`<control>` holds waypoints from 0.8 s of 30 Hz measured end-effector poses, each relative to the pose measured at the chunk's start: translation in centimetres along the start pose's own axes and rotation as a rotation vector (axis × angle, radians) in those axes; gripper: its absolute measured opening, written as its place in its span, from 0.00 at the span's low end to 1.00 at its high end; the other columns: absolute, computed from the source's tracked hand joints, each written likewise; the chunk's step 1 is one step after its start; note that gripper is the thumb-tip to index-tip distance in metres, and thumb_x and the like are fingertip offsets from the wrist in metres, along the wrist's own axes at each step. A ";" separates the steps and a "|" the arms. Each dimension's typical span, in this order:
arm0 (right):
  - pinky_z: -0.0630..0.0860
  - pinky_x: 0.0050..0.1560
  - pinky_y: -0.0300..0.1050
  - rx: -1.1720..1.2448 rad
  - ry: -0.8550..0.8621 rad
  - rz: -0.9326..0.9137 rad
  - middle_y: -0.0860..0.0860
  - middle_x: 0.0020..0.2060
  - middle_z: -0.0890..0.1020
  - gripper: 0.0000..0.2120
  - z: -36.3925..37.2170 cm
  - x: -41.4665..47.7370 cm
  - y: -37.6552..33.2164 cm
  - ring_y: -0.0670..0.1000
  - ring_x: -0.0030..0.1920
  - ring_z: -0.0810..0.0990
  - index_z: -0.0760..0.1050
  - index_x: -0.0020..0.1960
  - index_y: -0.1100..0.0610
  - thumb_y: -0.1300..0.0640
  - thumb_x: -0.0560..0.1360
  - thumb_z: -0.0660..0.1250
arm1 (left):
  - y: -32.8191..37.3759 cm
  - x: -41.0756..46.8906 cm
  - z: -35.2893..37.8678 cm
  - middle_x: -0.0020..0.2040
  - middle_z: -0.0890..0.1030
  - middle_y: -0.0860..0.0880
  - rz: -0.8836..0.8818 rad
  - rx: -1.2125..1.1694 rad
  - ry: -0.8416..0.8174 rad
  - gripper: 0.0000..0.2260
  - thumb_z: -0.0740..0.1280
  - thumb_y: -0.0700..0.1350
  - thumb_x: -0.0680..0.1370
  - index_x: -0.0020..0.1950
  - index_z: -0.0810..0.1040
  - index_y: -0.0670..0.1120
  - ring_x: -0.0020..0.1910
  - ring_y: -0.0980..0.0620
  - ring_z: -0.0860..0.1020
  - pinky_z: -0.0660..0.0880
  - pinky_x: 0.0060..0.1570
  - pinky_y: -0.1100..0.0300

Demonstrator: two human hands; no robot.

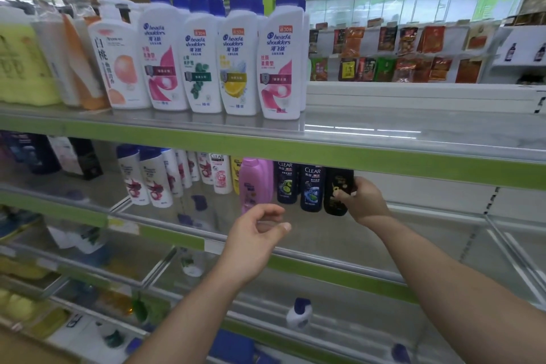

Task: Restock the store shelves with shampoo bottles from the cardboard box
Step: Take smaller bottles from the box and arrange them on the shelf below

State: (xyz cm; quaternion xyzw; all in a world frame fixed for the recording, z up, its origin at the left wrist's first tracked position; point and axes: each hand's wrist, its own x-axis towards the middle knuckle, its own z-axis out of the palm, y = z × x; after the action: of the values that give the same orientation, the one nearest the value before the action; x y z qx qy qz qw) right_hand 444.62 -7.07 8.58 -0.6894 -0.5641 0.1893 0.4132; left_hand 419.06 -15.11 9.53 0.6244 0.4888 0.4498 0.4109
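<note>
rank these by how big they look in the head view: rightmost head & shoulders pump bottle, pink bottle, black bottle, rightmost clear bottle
1. Rightmost Head & Shoulders pump bottle.
2. Pink bottle.
3. Black bottle and rightmost Clear bottle look alike, tops hidden behind the shelf edge; unranked.

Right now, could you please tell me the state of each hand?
Left hand: open, fingers loosely curled, holding nothing.
Right hand: closed, gripping the black bottle.
</note>
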 end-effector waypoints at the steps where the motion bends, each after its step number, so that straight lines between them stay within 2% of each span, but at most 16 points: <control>1: 0.68 0.46 0.42 -0.001 -0.004 -0.002 0.51 0.44 0.79 0.11 0.0 0.0 -0.1 0.52 0.44 0.76 0.77 0.58 0.57 0.56 0.78 0.70 | 0.0 -0.1 0.0 0.52 0.83 0.55 0.000 0.001 0.000 0.10 0.73 0.46 0.76 0.56 0.81 0.54 0.52 0.57 0.80 0.76 0.54 0.61; 8: 0.72 0.49 0.45 -0.019 -0.020 0.040 0.52 0.49 0.81 0.13 -0.1 0.3 -0.4 0.55 0.49 0.78 0.77 0.61 0.57 0.54 0.78 0.69 | 0.0 -0.4 -0.3 0.52 0.83 0.56 -0.009 0.017 0.019 0.10 0.73 0.46 0.76 0.56 0.81 0.54 0.53 0.57 0.80 0.76 0.55 0.61; 11: 0.76 0.52 0.48 -0.012 -0.042 0.095 0.54 0.53 0.83 0.15 0.0 0.6 -0.5 0.56 0.51 0.79 0.77 0.61 0.57 0.52 0.77 0.70 | -0.1 -0.5 0.1 0.52 0.83 0.55 -0.028 0.018 0.039 0.10 0.73 0.45 0.76 0.56 0.81 0.53 0.52 0.57 0.80 0.75 0.52 0.63; 14: 0.75 0.56 0.47 -0.016 -0.057 0.164 0.57 0.58 0.82 0.22 -0.3 0.4 -0.1 0.57 0.57 0.80 0.74 0.66 0.59 0.52 0.76 0.72 | 0.0 -0.7 1.1 0.51 0.83 0.54 -0.050 0.013 0.075 0.09 0.73 0.45 0.76 0.55 0.81 0.52 0.51 0.58 0.80 0.74 0.48 0.66; 16: 0.73 0.59 0.47 -0.014 -0.055 0.211 0.57 0.62 0.79 0.27 -0.8 0.0 0.1 0.58 0.62 0.78 0.70 0.71 0.59 0.53 0.75 0.73 | 0.0 -0.8 1.8 0.49 0.82 0.53 -0.078 -0.009 0.114 0.08 0.73 0.44 0.76 0.55 0.81 0.50 0.50 0.56 0.80 0.73 0.48 0.65; 17: 0.73 0.58 0.46 0.001 -0.047 0.240 0.56 0.62 0.79 0.27 -1.1 -0.3 0.3 0.58 0.62 0.77 0.70 0.70 0.59 0.52 0.75 0.73 | 0.0 -0.8 2.2 0.49 0.82 0.52 -0.100 -0.029 0.131 0.08 0.73 0.44 0.76 0.55 0.81 0.49 0.50 0.54 0.80 0.73 0.48 0.63; 19: 0.76 0.55 0.46 0.049 -0.011 0.293 0.55 0.58 0.80 0.21 -1.5 -0.9 0.6 0.57 0.59 0.79 0.74 0.62 0.56 0.50 0.73 0.74 | -0.2 -0.8 2.9 0.49 0.81 0.50 -0.148 -0.066 0.160 0.08 0.73 0.44 0.76 0.55 0.81 0.47 0.49 0.51 0.80 0.74 0.50 0.59; 21: 0.80 0.55 0.54 0.121 0.002 0.325 0.53 0.53 0.83 0.15 -1.5 -1.2 1.2 0.56 0.52 0.82 0.76 0.51 0.54 0.47 0.70 0.75 | -0.4 -0.7 3.6 0.50 0.82 0.48 -0.187 -0.081 0.187 0.09 0.73 0.45 0.76 0.56 0.80 0.48 0.51 0.50 0.80 0.75 0.52 0.56; 24: 0.80 0.57 0.58 0.273 -0.045 0.341 0.53 0.49 0.83 0.11 -1.7 -2.9 0.5 0.55 0.51 0.83 0.77 0.48 0.54 0.50 0.72 0.75 | -0.7 -0.7 4.1 0.52 0.81 0.49 -0.208 -0.061 0.214 0.11 0.72 0.46 0.76 0.58 0.79 0.48 0.52 0.51 0.80 0.75 0.53 0.56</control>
State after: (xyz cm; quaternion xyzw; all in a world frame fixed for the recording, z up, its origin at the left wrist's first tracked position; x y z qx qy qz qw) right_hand 445.28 -10.43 8.56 -0.7080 -0.4175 0.3464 0.4522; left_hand 422.79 -15.95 7.66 0.5063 0.5778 0.4834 0.4198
